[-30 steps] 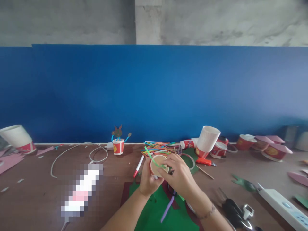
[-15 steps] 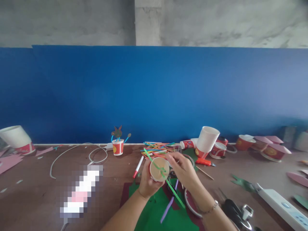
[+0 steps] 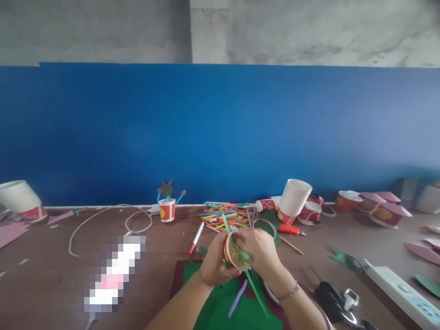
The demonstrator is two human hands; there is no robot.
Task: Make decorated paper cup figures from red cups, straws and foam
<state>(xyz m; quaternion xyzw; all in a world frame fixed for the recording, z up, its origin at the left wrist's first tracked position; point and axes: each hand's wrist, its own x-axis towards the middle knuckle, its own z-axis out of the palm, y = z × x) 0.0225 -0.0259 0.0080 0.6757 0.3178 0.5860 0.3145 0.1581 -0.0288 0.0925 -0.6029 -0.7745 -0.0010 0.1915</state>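
My left hand (image 3: 217, 262) is wrapped around a small red and white paper cup (image 3: 229, 250), whose open mouth is tilted toward me and to the right. Green straws (image 3: 256, 293) cross at the cup's mouth, one end sticking up past the rim and a long end hanging down to the right. My right hand (image 3: 263, 247) is closed at the mouth, its fingers bent over the rim onto the green straws; the fingertips are partly hidden. Below the cup, a purple straw (image 3: 237, 298) lies on green paper (image 3: 213, 311).
Behind my hands lies a pile of coloured straws (image 3: 223, 214) beside a red-capped marker (image 3: 196, 238). Stacked paper cups (image 3: 294, 197), an orange cutter (image 3: 290, 229) and a power strip (image 3: 402, 288) are to the right. A decorated cup (image 3: 167, 211) stands at back left.
The cup has moved slightly right and down and tilted over. My right hand has come from beside the rim to the mouth, with its fingers on the green straws.
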